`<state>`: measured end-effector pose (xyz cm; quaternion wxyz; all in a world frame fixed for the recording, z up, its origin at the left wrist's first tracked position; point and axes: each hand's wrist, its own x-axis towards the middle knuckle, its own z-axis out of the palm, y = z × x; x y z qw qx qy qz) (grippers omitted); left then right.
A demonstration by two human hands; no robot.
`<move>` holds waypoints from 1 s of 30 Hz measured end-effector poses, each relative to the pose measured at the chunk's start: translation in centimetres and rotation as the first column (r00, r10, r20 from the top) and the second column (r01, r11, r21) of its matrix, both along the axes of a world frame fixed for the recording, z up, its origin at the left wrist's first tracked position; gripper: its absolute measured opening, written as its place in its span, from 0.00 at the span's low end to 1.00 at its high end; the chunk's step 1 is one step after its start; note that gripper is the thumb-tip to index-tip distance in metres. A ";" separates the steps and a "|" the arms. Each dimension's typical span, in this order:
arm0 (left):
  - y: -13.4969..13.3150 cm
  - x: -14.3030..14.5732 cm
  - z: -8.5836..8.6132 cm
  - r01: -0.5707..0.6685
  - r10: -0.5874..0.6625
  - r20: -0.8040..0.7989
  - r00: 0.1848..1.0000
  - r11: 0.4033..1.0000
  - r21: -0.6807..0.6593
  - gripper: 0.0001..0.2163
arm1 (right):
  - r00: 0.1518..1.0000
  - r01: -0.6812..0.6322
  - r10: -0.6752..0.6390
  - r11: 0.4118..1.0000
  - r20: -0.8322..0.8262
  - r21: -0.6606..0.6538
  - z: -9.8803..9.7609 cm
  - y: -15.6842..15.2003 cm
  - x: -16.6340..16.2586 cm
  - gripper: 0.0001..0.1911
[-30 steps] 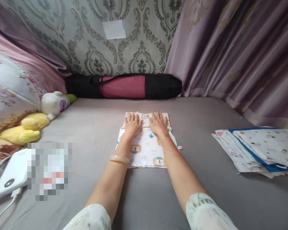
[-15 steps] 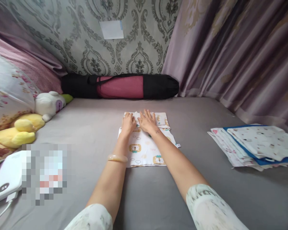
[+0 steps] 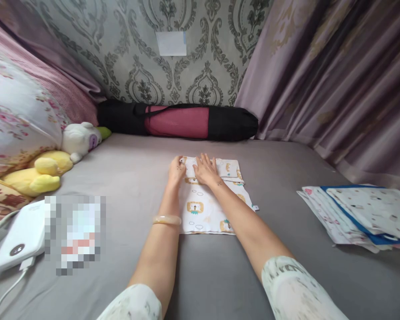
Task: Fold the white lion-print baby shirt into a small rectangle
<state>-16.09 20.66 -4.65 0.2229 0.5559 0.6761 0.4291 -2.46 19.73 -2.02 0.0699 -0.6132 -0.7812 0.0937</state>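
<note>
A white cloth [image 3: 203, 209] printed with small lions and plants lies on the grey bed sheet [image 3: 136, 178], its far end folded over towards me. My left hand [image 3: 176, 169] rests on the left end of that folded edge, fingers curled down at the cloth's corner. My right hand [image 3: 205, 170] lies flat beside it on the fold, fingers spread. A pale bangle [image 3: 166, 219] sits on my left wrist.
A stack of folded printed cloths [image 3: 360, 211], one edged in blue, lies to the right. A rolled pink mat in a black bag [image 3: 176, 121] lies along the wall. Plush toys [image 3: 53, 164], pillows and a white device [image 3: 18, 235] sit at the left. Curtains hang at right.
Both hands slid left along the folded edge; the right hand moved from the right half to the middle, the left hand to the left corner.
</note>
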 end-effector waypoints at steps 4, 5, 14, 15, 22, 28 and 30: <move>-0.2 -1.1 1.2 -0.127 0.127 0.046 0.991 0.992 -0.005 0.22 | 0.994 -0.109 0.109 0.994 -0.029 0.008 -0.4 0.4 -2.1 0.31; -0.3 -1.3 1.4 -0.138 0.138 0.053 0.989 0.990 -0.012 0.23 | 0.993 -0.117 0.116 0.993 -0.031 -0.011 -0.7 0.5 -2.4 0.31; -0.5 -2.0 1.2 -0.186 0.187 0.057 0.981 0.982 -0.013 0.24 | 0.995 -0.099 0.098 0.994 -0.020 -0.046 -0.9 0.8 -3.1 0.30; -0.4 -2.1 1.2 -0.197 0.197 0.059 0.979 0.980 -0.012 0.24 | 0.995 -0.099 0.098 0.995 -0.022 -0.030 -0.8 0.8 -3.4 0.30; -0.5 -2.9 1.1 -0.273 0.273 0.124 0.954 0.962 -0.015 0.24 | 0.995 -0.082 0.085 0.995 -0.057 0.056 -0.5 2.2 -4.9 0.25; -1.4 -4.1 2.4 -0.096 0.092 -0.027 0.995 0.957 -0.274 0.18 | 0.999 -0.029 0.030 0.999 -0.029 0.032 0.2 5.0 -4.8 0.19; -1.9 -4.4 3.2 0.044 -0.078 -0.066 0.995 0.909 -0.415 0.16 | 0.999 -0.012 0.014 0.999 -0.049 0.031 0.4 5.5 -4.9 0.18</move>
